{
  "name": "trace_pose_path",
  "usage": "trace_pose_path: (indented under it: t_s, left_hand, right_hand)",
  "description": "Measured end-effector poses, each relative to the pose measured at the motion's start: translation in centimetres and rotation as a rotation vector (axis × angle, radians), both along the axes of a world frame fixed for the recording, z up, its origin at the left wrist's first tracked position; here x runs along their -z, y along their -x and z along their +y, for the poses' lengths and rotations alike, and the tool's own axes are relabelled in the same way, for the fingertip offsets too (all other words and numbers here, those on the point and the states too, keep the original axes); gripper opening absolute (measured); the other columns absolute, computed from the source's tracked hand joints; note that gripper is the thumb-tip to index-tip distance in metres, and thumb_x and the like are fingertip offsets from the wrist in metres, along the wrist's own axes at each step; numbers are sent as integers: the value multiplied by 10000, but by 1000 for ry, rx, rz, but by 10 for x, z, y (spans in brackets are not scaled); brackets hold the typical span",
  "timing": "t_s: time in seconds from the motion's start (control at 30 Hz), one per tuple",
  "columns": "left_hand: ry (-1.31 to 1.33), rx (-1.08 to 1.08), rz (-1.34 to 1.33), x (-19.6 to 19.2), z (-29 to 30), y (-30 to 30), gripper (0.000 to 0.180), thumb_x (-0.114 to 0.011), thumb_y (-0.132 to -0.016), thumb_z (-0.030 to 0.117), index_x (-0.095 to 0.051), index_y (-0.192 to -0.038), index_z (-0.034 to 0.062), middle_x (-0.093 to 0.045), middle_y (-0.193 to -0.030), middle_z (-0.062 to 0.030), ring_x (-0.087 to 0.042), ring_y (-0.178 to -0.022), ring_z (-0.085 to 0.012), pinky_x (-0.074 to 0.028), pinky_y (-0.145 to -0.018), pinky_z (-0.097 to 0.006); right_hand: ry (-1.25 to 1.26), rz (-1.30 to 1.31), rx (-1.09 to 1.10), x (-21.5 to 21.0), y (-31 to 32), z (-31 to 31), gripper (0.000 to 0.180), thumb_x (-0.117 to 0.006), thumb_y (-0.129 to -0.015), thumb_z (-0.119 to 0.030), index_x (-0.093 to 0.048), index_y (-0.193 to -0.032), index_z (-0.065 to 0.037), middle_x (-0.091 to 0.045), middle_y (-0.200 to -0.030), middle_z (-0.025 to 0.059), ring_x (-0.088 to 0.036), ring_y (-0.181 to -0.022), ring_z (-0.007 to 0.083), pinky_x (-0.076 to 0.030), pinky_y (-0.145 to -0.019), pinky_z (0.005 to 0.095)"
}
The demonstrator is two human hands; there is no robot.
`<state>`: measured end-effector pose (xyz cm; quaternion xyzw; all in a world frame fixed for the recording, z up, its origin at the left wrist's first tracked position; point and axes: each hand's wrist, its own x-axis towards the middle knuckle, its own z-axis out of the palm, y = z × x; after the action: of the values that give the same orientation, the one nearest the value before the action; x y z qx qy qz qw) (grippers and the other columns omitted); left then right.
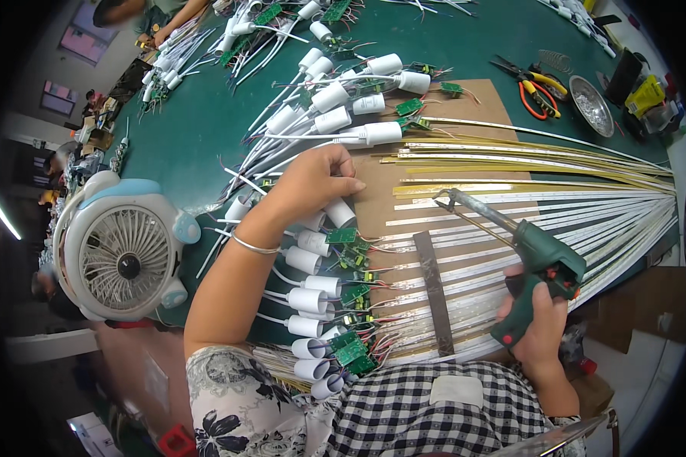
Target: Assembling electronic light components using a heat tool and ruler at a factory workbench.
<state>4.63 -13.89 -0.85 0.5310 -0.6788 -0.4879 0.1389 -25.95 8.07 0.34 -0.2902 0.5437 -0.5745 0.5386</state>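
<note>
My right hand (537, 316) grips a green soldering gun (549, 263) by its handle. Its metal tip points left, above the fan of thin white and yellow LED strips (465, 247). My left hand (320, 183) has its fingers curled and thumb pointing right, over the rows of white lamp sockets. What it holds, if anything, is hidden. Just below that hand lies a white socket (339, 213); another white socket (383, 133) is above it. Several green circuit boards (351, 350) with thin coloured wires lie between the lower sockets and the strip ends.
A dark flat bar (433, 293) lies across the strips on brown cardboard (488, 99). Orange-handled pliers (537, 100) and a metal bowl (591, 107) are at the far right. A white-and-blue fan (126, 251) stands left. Another person's hand (162, 34) is at the far left, by piled sockets.
</note>
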Motion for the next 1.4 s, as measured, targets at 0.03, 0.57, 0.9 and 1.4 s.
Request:
trace_pose_path:
  t_s: [0.03,0.57,0.9,1.4]
  left_hand:
    - [-4,13,16,1,0,0,202,-755,-823,47,-555,-846,52,-635,-769,-10,-554,-670,-60,-431,-569,-208]
    - [143,59,-72,-38,25,24,130,-720,-837,113,-705,-934,27,-654,-733,-15,-591,-658,-83,-479,-576,-256]
    - [767,292,-297,-2,52,22,82,-734,-736,139,-676,-793,154,-609,-863,11,-537,-958,-216,-310,-878,-394]
    - [703,772,-167,0,15,18,122,-763,-714,134,-710,-821,114,-628,-811,-46,-588,-869,-262,-438,-805,-390]
  right_hand:
    - [3,-5,-9,-1,0,0,504,-546,-984,-305,-439,-1333,43,-617,-1151,172,-627,-664,182,-524,-549,278]
    - [15,-46,18,-2,-1,1,483,-576,-962,-249,-458,-1335,34,-645,-1127,185,-641,-665,194,-541,-578,293]
    - [46,154,-181,-11,-2,16,398,-594,-943,-139,-510,-1281,54,-671,-1071,149,-655,-695,177,-537,-626,289]
    - [93,249,-332,-13,-15,6,339,-568,-965,-71,-496,-1269,63,-653,-955,127,-660,-814,175,-561,-743,319]
